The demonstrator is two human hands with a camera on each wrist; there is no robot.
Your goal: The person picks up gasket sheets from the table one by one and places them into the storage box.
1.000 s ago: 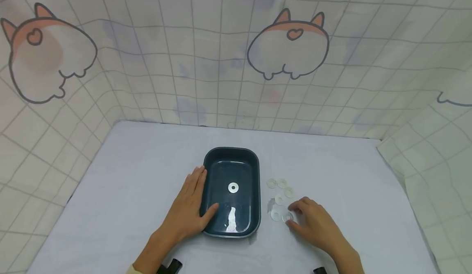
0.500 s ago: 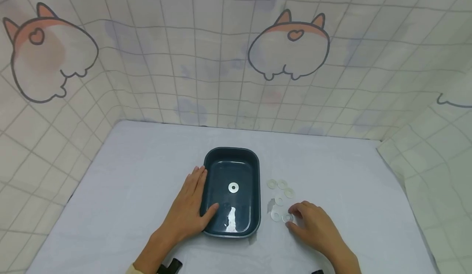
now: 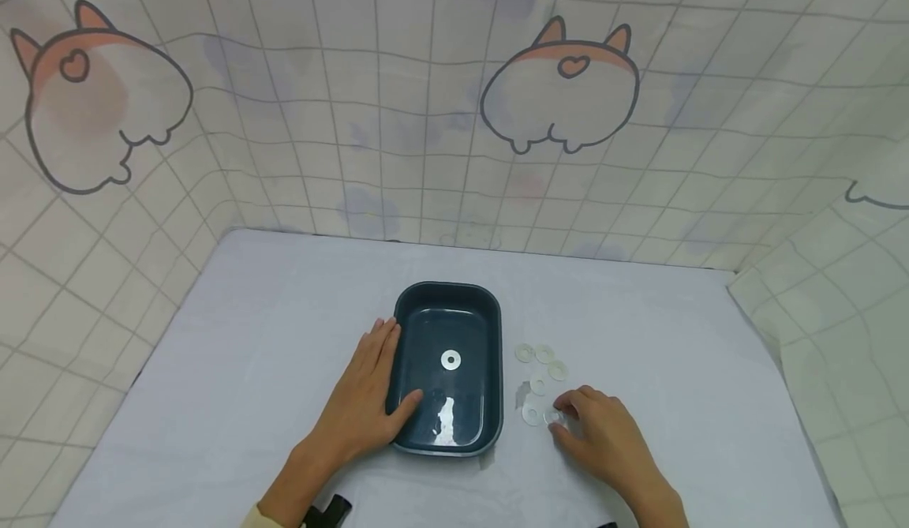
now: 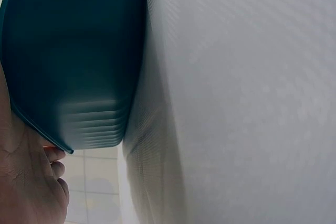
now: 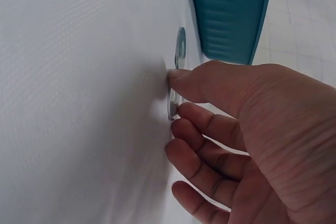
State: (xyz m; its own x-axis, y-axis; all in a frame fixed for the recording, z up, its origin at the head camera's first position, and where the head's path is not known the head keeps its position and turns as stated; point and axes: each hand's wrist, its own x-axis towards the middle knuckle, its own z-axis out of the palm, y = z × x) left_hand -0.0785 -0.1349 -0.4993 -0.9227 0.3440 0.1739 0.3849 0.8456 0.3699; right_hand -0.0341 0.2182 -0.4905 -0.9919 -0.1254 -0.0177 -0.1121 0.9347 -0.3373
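Note:
In the head view my left hand [image 3: 360, 402] rests along the left rim of a dark blue-green tray [image 3: 490, 443]. Its fingers lie straight along the outer edge, and the thumb reaches over the rim. Inside the tray is one flat metal washer [image 3: 450, 360]. To the right of the tray, my right hand [image 3: 604, 433] pinches another washer [image 5: 173, 103] between thumb and index finger, low at the white tabletop. The other fingers are loosely bent. Just beyond that thumb lies a further washer [image 5: 181, 47], close to the tray's side.
Several pale ring-shaped washers [image 3: 544, 353] lie in a loose group on the white cloth [image 3: 675, 338], between the tray and my right hand. A grey patch [image 3: 522, 395] shows beside them. Behind the table hangs a white gridded curtain [image 3: 398, 117] with cartoon animal prints.
My right wrist has shifted slightly left, while its thumb and index finger stay at the same washer. The left hand and tray keep their places; the head view has drifted slightly.

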